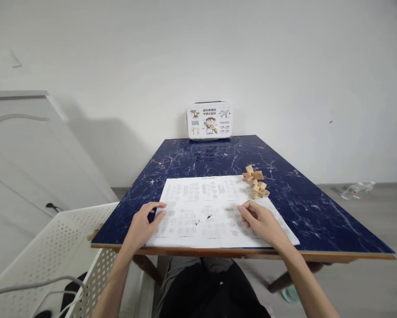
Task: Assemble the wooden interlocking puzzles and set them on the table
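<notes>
A printed paper sheet with rows of grey diagrams lies flat at the front of the table. My left hand rests over its left edge, thumb and fingers apart, holding nothing. Over the right part of the sheet, my right hand has its fingers curled in towards the thumb, and no object shows in it. Just beyond that hand are two wooden interlocking puzzles, side by side at the sheet's upper right corner. Small black marks show near the middle of the sheet.
The dark blue marble-patterned table reaches back to a white wall. A white case with cartoon prints stands at its far edge. On the left is a white perforated basket with cables. A clear plastic item lies on the floor, right.
</notes>
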{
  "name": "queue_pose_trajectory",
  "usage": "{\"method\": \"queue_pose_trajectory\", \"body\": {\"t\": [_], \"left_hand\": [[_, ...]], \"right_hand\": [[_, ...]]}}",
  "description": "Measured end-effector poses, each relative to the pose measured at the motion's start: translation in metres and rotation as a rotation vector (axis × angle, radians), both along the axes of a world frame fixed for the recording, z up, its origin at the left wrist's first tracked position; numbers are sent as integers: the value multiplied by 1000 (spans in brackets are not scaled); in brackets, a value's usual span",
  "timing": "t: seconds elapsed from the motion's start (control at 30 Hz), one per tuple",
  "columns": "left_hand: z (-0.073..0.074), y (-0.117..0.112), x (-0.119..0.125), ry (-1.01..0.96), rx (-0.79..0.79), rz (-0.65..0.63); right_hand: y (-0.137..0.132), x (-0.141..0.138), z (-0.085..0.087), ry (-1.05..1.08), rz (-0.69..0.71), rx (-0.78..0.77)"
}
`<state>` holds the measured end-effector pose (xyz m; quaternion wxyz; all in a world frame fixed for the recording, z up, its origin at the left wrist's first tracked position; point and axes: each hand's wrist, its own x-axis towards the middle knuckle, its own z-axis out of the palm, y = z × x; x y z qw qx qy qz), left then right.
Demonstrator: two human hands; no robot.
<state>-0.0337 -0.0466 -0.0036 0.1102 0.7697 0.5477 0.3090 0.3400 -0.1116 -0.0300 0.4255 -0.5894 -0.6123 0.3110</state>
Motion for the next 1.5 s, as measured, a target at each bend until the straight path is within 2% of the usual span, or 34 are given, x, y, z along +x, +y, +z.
{"method": "queue_pose_trajectory", "body": {"t": [0.27,0.57,0.9,1.33,1.43,1.5], "left_hand": [[0,-1,-1,-122,-38,28],[2,-2,3,-81,-6,29],[3,-2,3,-90,-41,62],[6,-5,6,-63,-59,45],[6,-5,5,-59,-57,38],[4,-4,5,-57,-56,35]], "right_hand": [[-1,0,1,1,-2,11],[0,1,-1,20,17,-14],[1,4,-1,49,76,-36],[2,4,-3,47,72,-32],[4,10,2,59,69,-7],[9,20,11,-5,1,79]]}}
